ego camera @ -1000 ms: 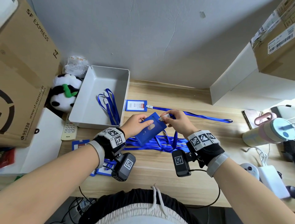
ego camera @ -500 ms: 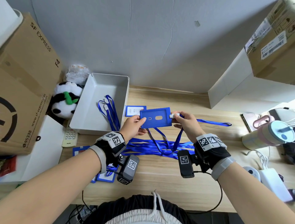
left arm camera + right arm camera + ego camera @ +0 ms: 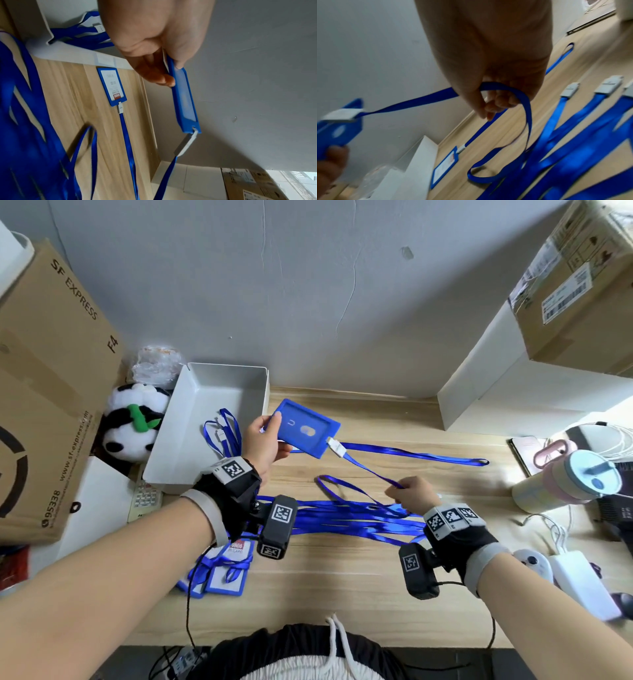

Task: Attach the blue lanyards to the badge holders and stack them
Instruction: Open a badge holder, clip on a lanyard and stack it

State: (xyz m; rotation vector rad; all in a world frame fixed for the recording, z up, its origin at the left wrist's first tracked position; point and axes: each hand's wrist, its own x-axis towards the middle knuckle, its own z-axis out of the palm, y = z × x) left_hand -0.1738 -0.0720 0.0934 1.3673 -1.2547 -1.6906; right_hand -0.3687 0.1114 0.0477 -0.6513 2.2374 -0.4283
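My left hand [image 3: 262,445] grasps the blue badge holder [image 3: 306,429] by its short end, thumb on the back face, fingers under it; the holder is lifted off the counter [image 3: 342,577], at about 11 o'clock from centre in the head view. A white clip [image 3: 336,447] sits in the holder's far end, and the blue lanyard [image 3: 371,470] runs from it down toward 4 o'clock into my right hand [image 3: 412,494]. Right hand is clenched round the strap: the right wrist view shows it passing through the curled fingers [image 3: 498,104] and dropping in a loop [image 3: 488,174] onto the counter.

A second badge holder [image 3: 114,86] lies flat on the counter with its own clip and lanyard attached, strap stretched out toward 3 o'clock.

Loose lanyards [image 3: 349,520] lie in a heap between my wrists. More badge holders [image 3: 222,575] lie at 7 o'clock, near my left forearm.

White tray [image 3: 171,470] at 10 o'clock holds one more lanyard [image 3: 226,433]. A panda toy [image 3: 128,421] sits just beside its left wall. A pastel cup [image 3: 565,481] stands at 3 o'clock.
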